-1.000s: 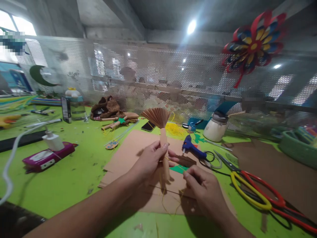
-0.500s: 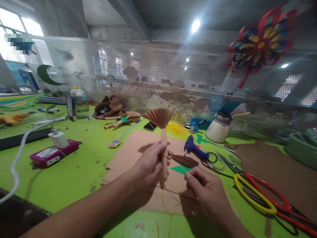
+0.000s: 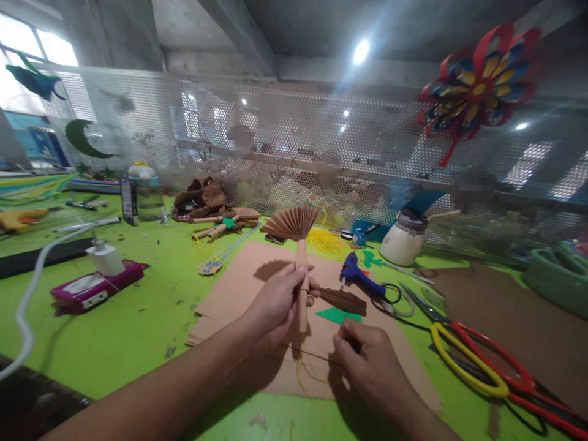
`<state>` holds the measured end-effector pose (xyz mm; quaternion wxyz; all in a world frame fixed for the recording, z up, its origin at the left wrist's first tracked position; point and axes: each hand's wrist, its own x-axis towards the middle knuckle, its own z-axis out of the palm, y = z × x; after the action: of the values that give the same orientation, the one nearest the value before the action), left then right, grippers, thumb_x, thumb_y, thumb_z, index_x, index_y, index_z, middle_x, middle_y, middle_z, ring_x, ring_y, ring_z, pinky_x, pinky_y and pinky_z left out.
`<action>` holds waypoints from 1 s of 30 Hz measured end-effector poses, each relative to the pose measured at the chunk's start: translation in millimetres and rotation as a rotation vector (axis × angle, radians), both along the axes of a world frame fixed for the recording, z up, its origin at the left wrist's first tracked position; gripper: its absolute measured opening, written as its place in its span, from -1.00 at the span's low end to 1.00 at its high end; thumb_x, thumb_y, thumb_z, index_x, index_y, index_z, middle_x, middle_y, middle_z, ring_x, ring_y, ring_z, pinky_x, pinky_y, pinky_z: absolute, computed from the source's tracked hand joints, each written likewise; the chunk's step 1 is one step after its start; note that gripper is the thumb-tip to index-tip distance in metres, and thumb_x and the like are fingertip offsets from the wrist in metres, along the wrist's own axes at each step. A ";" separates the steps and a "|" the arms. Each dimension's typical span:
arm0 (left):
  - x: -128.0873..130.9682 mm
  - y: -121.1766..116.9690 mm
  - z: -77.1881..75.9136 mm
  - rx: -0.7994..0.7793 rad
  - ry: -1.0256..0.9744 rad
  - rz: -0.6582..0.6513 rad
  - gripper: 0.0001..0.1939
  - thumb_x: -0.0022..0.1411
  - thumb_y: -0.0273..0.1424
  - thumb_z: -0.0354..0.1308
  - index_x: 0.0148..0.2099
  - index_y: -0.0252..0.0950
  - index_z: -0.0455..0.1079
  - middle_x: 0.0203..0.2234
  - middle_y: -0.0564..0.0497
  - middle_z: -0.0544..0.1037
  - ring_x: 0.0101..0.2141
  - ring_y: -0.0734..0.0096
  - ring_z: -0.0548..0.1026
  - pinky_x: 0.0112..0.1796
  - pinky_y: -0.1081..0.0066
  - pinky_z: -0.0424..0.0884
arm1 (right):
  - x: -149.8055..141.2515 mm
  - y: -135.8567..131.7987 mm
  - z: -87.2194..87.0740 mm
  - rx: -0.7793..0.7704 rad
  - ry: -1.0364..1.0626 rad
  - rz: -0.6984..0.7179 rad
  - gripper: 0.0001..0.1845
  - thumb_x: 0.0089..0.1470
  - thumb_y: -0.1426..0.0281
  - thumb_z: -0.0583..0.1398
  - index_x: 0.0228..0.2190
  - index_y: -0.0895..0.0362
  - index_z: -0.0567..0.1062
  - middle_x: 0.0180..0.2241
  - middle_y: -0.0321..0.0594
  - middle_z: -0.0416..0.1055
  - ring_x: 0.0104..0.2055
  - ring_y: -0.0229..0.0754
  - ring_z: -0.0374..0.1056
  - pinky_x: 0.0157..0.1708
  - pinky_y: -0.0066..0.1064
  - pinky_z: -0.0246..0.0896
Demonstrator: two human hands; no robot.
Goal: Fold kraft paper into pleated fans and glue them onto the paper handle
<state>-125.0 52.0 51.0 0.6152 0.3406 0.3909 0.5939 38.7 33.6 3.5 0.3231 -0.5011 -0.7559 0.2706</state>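
Observation:
My left hand (image 3: 275, 301) is closed around a light wooden stick (image 3: 302, 294) held upright, topped by a brown pleated paper fan (image 3: 291, 223). Thin yellow string (image 3: 307, 367) trails from the stick down onto the cardboard sheet (image 3: 239, 288). My right hand (image 3: 372, 370) rests low on the cardboard to the right, fingers pinched together on the yellow string. A folded brown pleated strip (image 3: 343, 299) and a green paper triangle (image 3: 339, 315) lie just beyond my right hand.
A blue glue gun (image 3: 361, 274), small scissors (image 3: 395, 297) and large red-and-yellow scissors (image 3: 478, 361) lie to the right. A white pot (image 3: 404, 237), yellow string pile (image 3: 325, 240), magenta box with charger (image 3: 94, 283) and stick figures (image 3: 220, 223) sit on the green table (image 3: 114, 337). Mesh fence behind.
My right hand has moved down and toward me, drawing the yellow string lower. The left hand has lowered the stick and fan slightly.

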 end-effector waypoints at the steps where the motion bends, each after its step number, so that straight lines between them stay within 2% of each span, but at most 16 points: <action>1: 0.0 -0.4 0.5 -0.006 -0.007 -0.008 -0.84 0.33 -0.45 -0.10 -0.14 -0.40 0.25 -0.54 -0.02 0.43 -0.53 0.51 0.37 -0.55 0.57 0.27 | 0.5 0.8 0.4 -0.001 -0.006 -0.007 -0.75 0.00 0.41 0.03 -0.67 0.11 0.22 -0.68 -0.35 0.20 -0.58 -0.26 0.17 -0.56 -0.45 -0.04; 6: -2.3 1.4 -0.9 0.002 -0.023 -0.014 -0.86 0.31 -0.43 -0.08 -0.19 -0.37 0.27 -0.54 0.00 0.42 -0.55 0.52 0.35 -0.54 0.55 0.28 | 1.3 2.5 4.4 -0.053 0.066 -0.005 -0.76 -0.03 0.45 0.04 -0.69 0.10 0.20 -0.71 -0.36 0.21 -0.60 -0.28 0.18 -0.58 -0.47 -0.03; 9: -3.4 4.4 -3.7 0.020 -0.005 0.022 -0.88 0.29 -0.44 -0.04 -0.21 -0.37 0.29 -0.54 0.01 0.41 -0.54 0.52 0.37 -0.53 0.55 0.28 | -3.1 -3.4 1.0 -0.162 0.184 0.121 -0.76 -0.01 0.44 0.04 -0.67 0.10 0.22 -0.72 -0.36 0.22 -0.63 -0.29 0.19 -0.61 -0.49 -0.02; 12: -2.2 5.3 -5.1 0.022 -0.015 0.033 -0.90 0.28 -0.45 -0.02 -0.22 -0.36 0.28 -0.54 0.02 0.41 -0.55 0.53 0.36 -0.51 0.55 0.27 | -9.2 -14.5 -1.7 -0.184 0.235 0.267 -0.77 0.02 0.40 0.05 -0.64 0.12 0.27 -0.70 -0.36 0.22 -0.62 -0.30 0.17 -0.60 -0.50 -0.02; 17: 3.5 0.4 -4.2 -0.005 -0.050 -0.021 -0.90 0.30 -0.44 -0.04 -0.22 -0.35 0.26 -0.53 0.02 0.41 -0.52 0.54 0.37 -0.48 0.55 0.29 | -16.7 -31.3 5.5 0.023 0.032 0.381 -0.78 0.03 0.46 0.07 -0.63 0.15 0.31 -0.63 -0.36 0.22 -0.54 -0.32 0.13 -0.54 -0.49 -0.05; 19: 5.8 -1.8 -3.9 -0.009 -0.075 -0.040 -0.90 0.31 -0.43 -0.04 -0.21 -0.35 0.26 -0.53 0.00 0.42 -0.51 0.53 0.39 -0.46 0.55 0.31 | -19.4 -34.1 7.3 0.056 -0.045 0.405 -0.78 0.03 0.50 0.06 -0.62 0.15 0.30 -0.62 -0.37 0.22 -0.54 -0.33 0.13 -0.53 -0.49 -0.05; 23: 9.4 -3.9 -4.1 0.003 -0.118 -0.057 -0.92 0.32 -0.44 -0.06 -0.20 -0.33 0.22 -0.52 -0.02 0.45 -0.50 0.50 0.43 -0.41 0.52 0.37 | -24.4 -35.1 4.9 0.153 -0.034 0.443 -0.81 0.04 0.55 0.05 -0.55 0.16 0.35 -0.53 -0.29 0.31 -0.47 -0.30 0.22 -0.47 -0.49 0.04; 26: 11.0 -4.1 -4.0 0.032 -0.146 -0.068 -0.93 0.34 -0.44 -0.10 -0.18 -0.31 0.17 -0.48 -0.06 0.49 -0.46 0.43 0.49 -0.33 0.42 0.43 | -25.9 -35.7 3.1 0.293 0.004 0.493 -0.82 0.07 0.55 0.05 -0.47 0.18 0.41 -0.39 -0.16 0.35 -0.35 -0.23 0.27 -0.39 -0.46 0.14; 30: 10.9 -3.6 -2.6 0.062 -0.187 -0.073 -0.94 0.35 -0.41 -0.14 -0.17 -0.28 0.11 -0.40 -0.14 0.52 -0.36 0.28 0.55 -0.26 0.25 0.46 | -25.0 -36.8 2.1 0.386 -0.102 0.460 -0.80 0.12 0.51 0.05 -0.28 0.14 0.46 -0.32 -0.10 0.41 -0.33 -0.17 0.33 -0.39 -0.43 0.19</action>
<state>-114.1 48.4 48.4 0.6594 0.3164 0.3006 0.6121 13.6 -3.2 5.6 0.3040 -0.2589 -0.9023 0.1626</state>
